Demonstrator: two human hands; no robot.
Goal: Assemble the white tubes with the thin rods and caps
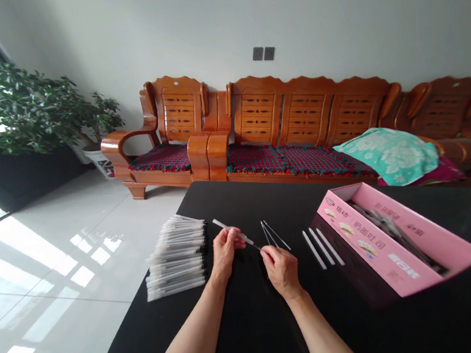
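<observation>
On the black surface (256, 336) in front of the person, a thin white tube (234, 231) was held just above the middle, between both hands. The left hand (227, 253) had its fingers clamped around the tube, while the fingers of the right hand (280, 272) pinched together at its tip (what they gripped there was too small to tell). Thin dark rods (271, 234) splayed out just beyond that pinch. The tube looked light and easily bent, so a hurried push could kink it, and a loosened pinch could let a rod slip and roll. Three white sticks (321, 248) lay side by side nearby, close enough to be knocked. To the left sat a stack of sleeved tubes (176, 256), and to the right stood an open pink box (399, 236). A wooden sofa (305, 109) ran behind the surface.
</observation>
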